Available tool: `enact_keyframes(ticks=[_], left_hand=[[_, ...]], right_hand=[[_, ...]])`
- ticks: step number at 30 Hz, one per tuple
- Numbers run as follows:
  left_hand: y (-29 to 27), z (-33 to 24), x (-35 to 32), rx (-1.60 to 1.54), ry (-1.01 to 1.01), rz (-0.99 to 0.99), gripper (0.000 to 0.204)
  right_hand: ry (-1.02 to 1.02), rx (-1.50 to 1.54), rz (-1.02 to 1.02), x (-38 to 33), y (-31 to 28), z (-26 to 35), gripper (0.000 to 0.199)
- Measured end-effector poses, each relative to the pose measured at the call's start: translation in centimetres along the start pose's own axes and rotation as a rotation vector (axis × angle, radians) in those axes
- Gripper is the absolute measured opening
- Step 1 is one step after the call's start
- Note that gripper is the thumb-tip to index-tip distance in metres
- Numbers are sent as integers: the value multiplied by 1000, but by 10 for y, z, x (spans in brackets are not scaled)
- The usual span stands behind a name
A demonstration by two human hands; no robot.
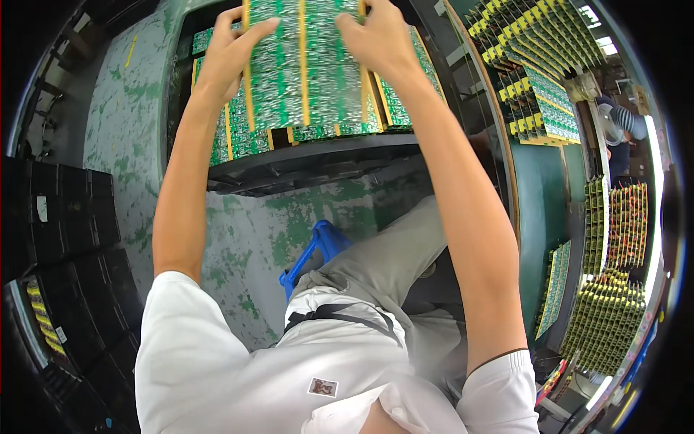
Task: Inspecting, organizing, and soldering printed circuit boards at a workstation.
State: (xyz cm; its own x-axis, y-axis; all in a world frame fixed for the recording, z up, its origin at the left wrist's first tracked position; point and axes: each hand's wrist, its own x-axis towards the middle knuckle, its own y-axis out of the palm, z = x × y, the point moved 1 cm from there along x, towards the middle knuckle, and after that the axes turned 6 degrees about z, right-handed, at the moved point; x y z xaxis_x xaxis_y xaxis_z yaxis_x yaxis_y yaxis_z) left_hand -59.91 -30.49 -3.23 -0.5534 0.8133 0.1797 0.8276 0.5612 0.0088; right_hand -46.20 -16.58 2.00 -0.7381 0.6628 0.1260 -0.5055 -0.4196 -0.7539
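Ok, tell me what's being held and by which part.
A green circuit-board panel with yellow strips, held by its opposite side edges: left hand at the left, right hand at the right, thumbs on its face.

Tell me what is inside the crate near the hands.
Green boards show in the crate beside the held panel, which hides the middle; what lies there cannot be seen.
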Motion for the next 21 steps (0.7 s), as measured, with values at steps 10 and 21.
enact_keyframes(ticks=[10,21], left_hand=[[-55,-30,-45,-27,-113,-255,68],[-80,-20,-56,184,-329,-312,63]], right_hand=[[-160,152,52,-18,7,52,35],[-98,470,-37,-101,-55,-39,51]])
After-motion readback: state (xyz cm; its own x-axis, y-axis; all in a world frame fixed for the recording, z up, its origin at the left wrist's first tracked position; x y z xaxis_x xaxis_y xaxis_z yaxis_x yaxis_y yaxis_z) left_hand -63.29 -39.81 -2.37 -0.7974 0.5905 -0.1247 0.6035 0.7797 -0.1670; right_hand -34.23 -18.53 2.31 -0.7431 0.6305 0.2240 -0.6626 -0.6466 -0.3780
